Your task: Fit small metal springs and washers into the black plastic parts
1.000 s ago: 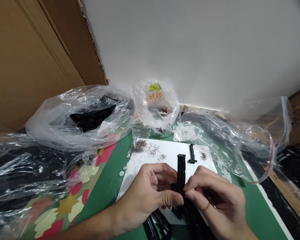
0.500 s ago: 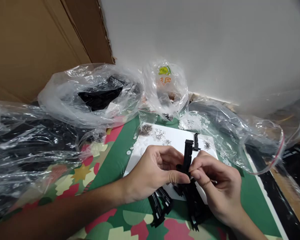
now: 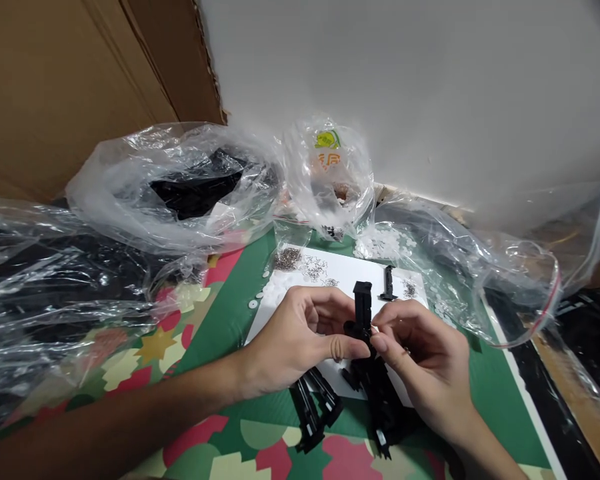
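My left hand [image 3: 300, 343] and my right hand [image 3: 420, 363] meet over a white sheet [image 3: 353, 273], both pinching one upright black plastic part [image 3: 363, 307] between thumbs and fingertips. Its squared top sticks up above my fingers. Below my hands lie several more black plastic parts [image 3: 315, 407] on the green mat. Another small black piece [image 3: 389, 283] stands on the sheet just beyond my right hand. Small piles of metal springs [image 3: 310, 267] and white washers [image 3: 275, 293] lie on the sheet's far and left side.
Clear plastic bags crowd the far side: a large one with black parts [image 3: 180, 193] at left, a small printed one [image 3: 327, 173] in the middle, a zip bag [image 3: 505, 267] at right. Cardboard [image 3: 80, 87] rises at the back left, a white wall behind.
The view dropped and shifted, showing more of the mat and the black parts below. My hands kept hold of the upright black part, which tilted right and came back upright.
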{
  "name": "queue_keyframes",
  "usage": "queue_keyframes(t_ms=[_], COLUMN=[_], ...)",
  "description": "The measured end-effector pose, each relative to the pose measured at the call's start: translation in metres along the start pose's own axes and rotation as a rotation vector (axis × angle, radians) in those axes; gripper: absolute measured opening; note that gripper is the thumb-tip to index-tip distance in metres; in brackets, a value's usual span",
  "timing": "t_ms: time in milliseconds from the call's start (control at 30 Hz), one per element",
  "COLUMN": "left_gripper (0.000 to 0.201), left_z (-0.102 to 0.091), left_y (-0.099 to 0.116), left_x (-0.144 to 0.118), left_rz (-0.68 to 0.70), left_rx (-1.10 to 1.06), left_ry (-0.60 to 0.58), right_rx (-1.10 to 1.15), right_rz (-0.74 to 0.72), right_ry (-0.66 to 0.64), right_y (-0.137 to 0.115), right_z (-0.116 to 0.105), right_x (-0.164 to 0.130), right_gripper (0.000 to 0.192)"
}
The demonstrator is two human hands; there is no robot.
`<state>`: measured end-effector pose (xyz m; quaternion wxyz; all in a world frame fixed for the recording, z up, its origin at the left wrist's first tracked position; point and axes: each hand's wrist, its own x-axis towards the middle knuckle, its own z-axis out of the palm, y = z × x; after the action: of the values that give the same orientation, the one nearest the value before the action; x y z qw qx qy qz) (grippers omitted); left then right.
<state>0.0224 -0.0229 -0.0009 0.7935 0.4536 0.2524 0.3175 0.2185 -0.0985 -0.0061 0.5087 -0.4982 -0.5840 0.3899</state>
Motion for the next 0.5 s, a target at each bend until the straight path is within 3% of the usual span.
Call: queue_keyframes(t_ms=[267, 500], left_gripper=[0.042, 0.038], left_z=[0.002, 0.003], left_y=[0.003, 0.003], left_x=[-0.003, -0.003], left_rz=[-0.050, -0.013], left_rx=[0.063, 0.080], left_ry=[0.073, 0.089], right_rx=[0.098, 0.144], right_rz=[0.082, 0.092], right_ry=[-0.017, 0.015], right_y=[-0.005, -0.006], right_z=[-0.002, -0.003], right_x=[0.009, 0.011], right_gripper=[0.010, 0.010])
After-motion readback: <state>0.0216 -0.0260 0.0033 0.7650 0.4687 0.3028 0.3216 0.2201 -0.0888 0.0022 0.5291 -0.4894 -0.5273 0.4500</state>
